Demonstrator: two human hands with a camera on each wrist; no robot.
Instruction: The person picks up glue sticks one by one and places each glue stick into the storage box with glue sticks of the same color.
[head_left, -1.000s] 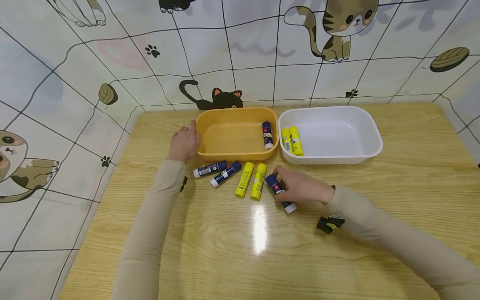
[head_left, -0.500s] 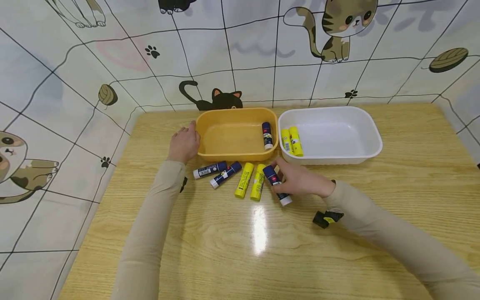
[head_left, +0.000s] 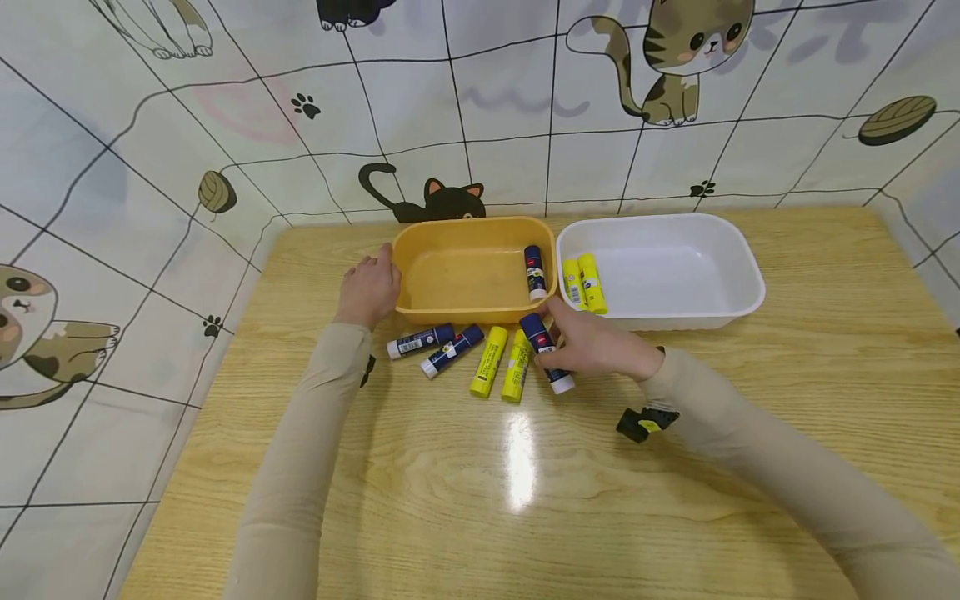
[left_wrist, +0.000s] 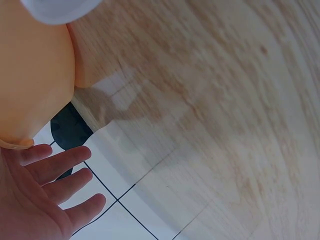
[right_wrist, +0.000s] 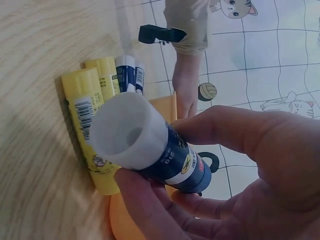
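My right hand (head_left: 596, 340) grips a dark blue glue stick (head_left: 546, 354) with a white end, just in front of the yellow-orange bin (head_left: 468, 315). The right wrist view shows this held glue stick (right_wrist: 150, 142) tilted between thumb and fingers, its hollow white end towards the camera. At the bin's left end, my left hand (head_left: 367, 287) touches the rim; its fingers (left_wrist: 60, 165) look loosely extended, and the thumb is hidden. Two yellow glue sticks (head_left: 489, 361) and two blue glue sticks (head_left: 422, 341) lie on the table before the bin. Inside it is one blue glue stick (head_left: 535, 272).
A white bin (head_left: 675, 319) stands right beside the orange one, with two yellow glue sticks (head_left: 592, 283) at its left end. Behind both bins rises a wall (head_left: 517, 167) with cat drawings. The wooden table (head_left: 465, 500) extends in front and to the right.
My right hand has lifted the blue glue stick and carried it up and left, towards the orange bin. My left hand has stayed at the bin's rim.
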